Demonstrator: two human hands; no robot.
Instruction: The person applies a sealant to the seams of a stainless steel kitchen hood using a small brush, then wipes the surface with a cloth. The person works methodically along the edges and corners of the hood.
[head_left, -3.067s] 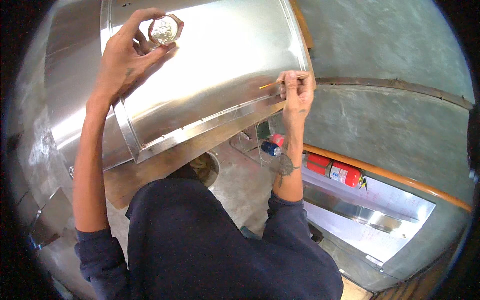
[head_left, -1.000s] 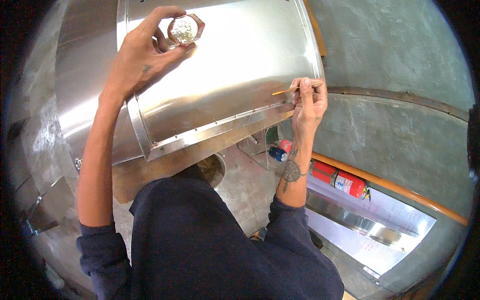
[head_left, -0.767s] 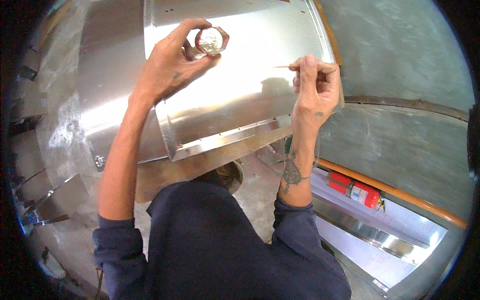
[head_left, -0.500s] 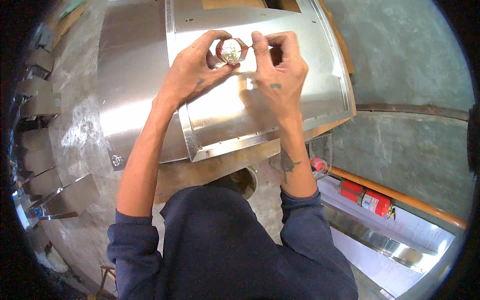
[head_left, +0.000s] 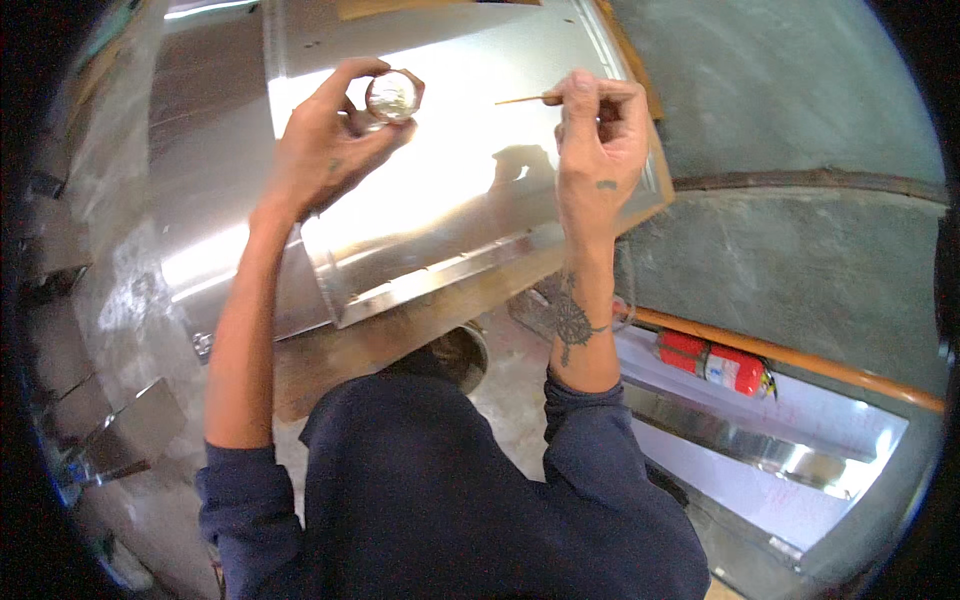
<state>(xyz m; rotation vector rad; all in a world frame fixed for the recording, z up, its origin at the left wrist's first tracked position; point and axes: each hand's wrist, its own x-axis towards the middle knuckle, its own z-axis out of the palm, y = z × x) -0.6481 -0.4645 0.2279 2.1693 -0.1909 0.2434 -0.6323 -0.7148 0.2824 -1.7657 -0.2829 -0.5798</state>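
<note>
Over the shiny metal panel (head_left: 450, 200), my left hand (head_left: 325, 150) pinches a small round tin (head_left: 392, 97) while my right hand (head_left: 598, 140) grips a thin stick (head_left: 522, 99).

We are observing dark navy long sleeves pushed up to the elbows, bare hands, a round wheel-like tattoo marking the right forearm (head_left: 574, 320).

place: a metal workshop, sheet-metal work
main sign: big shiny steel panel (head_left: 440, 190) with folded edges, lying on a wooden bench (head_left: 350, 350)
around: bent metal pieces (head_left: 120, 430) at the left, long steel channel (head_left: 760, 450) at the right
floor: bare grey concrete floor (head_left: 800, 100)
safety: red fire extinguisher (head_left: 715, 362) lying near the channel
</note>
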